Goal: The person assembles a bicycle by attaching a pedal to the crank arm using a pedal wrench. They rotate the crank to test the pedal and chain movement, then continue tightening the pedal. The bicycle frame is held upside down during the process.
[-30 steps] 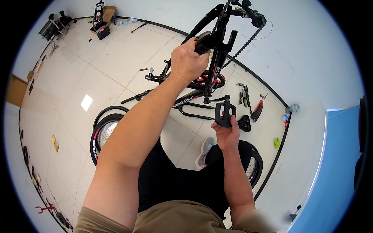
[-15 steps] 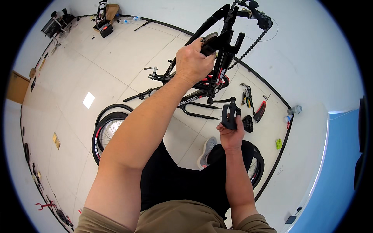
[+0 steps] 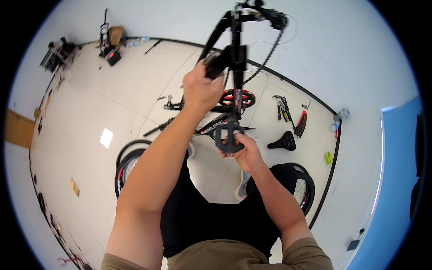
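Observation:
A black bicycle frame (image 3: 237,74) with red and white markings stands up in front of me, blurred by motion. My left hand (image 3: 201,90) is wrapped round a black part of its upper section. Lower down, my right hand (image 3: 248,155) has its fingers closed on a black pedal (image 3: 230,147), close to my knees. The pedal overlaps the lower frame in view, and where its crank joins is hard to make out. A red and black chainring (image 3: 248,98) shows behind the frame. The chain (image 3: 270,55) hangs from the derailleur at the top right.
A black saddle (image 3: 284,141) lies right of my right hand. Beyond it are hand tools (image 3: 282,108) and a red and black curved piece (image 3: 301,125). Wheels lie by my legs, one at left (image 3: 119,174) and one at right (image 3: 308,191). A wall (image 3: 324,58) rises behind.
The frame has swung to the left and turned, with my left hand still on it. My right hand and the pedal have moved left along with it. The saddle now shows fully.

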Tool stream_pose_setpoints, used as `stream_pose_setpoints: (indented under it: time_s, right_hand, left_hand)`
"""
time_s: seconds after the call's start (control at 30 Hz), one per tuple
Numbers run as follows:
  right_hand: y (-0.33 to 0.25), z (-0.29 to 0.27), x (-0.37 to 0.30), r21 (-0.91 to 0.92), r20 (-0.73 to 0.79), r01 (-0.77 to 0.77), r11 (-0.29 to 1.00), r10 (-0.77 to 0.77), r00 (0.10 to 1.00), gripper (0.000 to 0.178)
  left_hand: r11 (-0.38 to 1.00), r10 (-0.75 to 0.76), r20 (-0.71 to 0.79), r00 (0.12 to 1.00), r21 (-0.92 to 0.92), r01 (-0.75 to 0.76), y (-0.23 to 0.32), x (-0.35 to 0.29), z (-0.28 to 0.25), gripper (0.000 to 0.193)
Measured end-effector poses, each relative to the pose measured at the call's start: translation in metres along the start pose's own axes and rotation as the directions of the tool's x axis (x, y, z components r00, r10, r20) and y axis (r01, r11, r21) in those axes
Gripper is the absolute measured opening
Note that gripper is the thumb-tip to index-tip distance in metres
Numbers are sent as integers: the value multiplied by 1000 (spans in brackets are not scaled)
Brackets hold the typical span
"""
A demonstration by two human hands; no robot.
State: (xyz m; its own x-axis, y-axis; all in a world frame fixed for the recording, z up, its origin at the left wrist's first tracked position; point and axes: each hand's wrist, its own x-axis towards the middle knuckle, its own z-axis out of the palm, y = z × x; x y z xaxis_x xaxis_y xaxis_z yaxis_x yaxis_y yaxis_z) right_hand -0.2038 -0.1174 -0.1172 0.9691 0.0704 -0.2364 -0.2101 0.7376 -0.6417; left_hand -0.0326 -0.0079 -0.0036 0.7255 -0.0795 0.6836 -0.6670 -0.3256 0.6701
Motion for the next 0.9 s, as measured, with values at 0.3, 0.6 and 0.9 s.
stream_pose_setpoints:
  time_s: [0.3,0.6,0.9]
  right_hand:
    - [-2,-14,24,-27,160,-208,978,210,965,33]
    - [7,-10,37,-222,269,-293,930,348,898,45]
    - [17,2,46,-207,181,-343,916,380,907,37]
  left_hand:
    - [1000,7,-10,1000,6,-7,-15,-6,-11,9]
    - [959,-157,68,985,-230,169,-8,-11,-20,7]
    - [957,-139,78,987,-245,154,-9,-8,-20,13]
